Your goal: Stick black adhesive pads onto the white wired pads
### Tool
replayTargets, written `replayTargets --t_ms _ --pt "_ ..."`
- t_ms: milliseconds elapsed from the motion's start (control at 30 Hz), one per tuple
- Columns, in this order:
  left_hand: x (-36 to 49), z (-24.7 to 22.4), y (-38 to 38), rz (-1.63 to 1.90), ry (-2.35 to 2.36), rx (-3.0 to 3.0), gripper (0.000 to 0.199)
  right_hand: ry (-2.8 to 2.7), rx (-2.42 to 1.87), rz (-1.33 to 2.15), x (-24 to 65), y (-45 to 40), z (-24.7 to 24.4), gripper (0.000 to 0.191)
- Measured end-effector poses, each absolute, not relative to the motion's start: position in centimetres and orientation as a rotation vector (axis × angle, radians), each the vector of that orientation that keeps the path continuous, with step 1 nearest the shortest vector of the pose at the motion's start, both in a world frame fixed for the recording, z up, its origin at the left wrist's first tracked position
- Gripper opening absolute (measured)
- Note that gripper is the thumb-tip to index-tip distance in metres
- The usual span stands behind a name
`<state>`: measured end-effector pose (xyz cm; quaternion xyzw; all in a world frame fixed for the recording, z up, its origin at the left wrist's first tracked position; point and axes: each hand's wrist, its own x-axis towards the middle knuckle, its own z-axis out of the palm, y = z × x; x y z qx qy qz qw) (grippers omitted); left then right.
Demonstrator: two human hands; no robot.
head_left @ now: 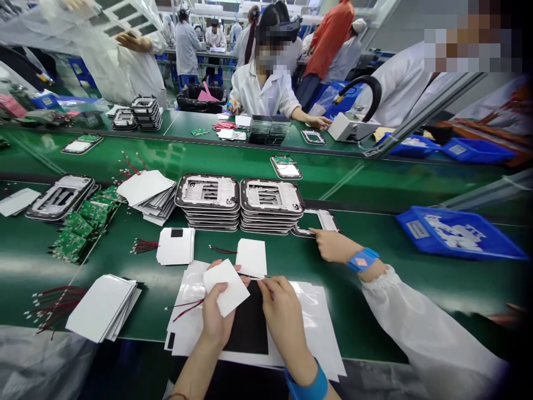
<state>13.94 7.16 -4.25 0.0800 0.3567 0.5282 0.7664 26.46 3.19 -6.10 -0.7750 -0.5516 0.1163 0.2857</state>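
Observation:
My left hand [215, 319] grips a thin white panel [227, 286], tilted, with red and black wires trailing to its left. Beside it, my right hand [283, 314] has thumb and fingers pinched together; a thin pale edge shows at the fingertips, too small to name. A blue band [308, 383] circles my right wrist. Both hands are above a black sheet [250, 328] lying on white glossy sheets [318, 322]. Just beyond my fingers lies another wired white panel [252, 255], and left of it a small stack of wired panels [175, 253].
Two stacks of frames [208, 191] stand ahead. A co-worker's hand [335, 246] reaches in from the right, touching a single frame [327, 219]. A blue bin [458, 233] holds white pieces. Circuit boards [77, 233] and more panels [102, 308] lie left. Another person sits opposite.

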Motion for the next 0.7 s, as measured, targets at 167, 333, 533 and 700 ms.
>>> replayTargets --t_ms 167,333,533,700 --pt "13.9 -4.2 7.0 1.141 0.754 0.178 0.062 -1.479 -2.12 0.319 26.5 3.5 -6.1 0.022" --pt "13.9 -4.1 7.0 1.181 0.721 0.115 0.065 -1.478 -2.134 0.315 26.5 3.7 -6.4 0.023" --pt "14.1 -3.9 7.1 1.195 0.688 0.069 0.073 -1.494 -2.074 0.277 26.5 3.8 -7.0 0.018" --pt "14.2 -4.0 7.0 1.238 0.624 0.065 0.072 -1.581 -1.879 0.251 27.1 3.8 -7.6 0.02"
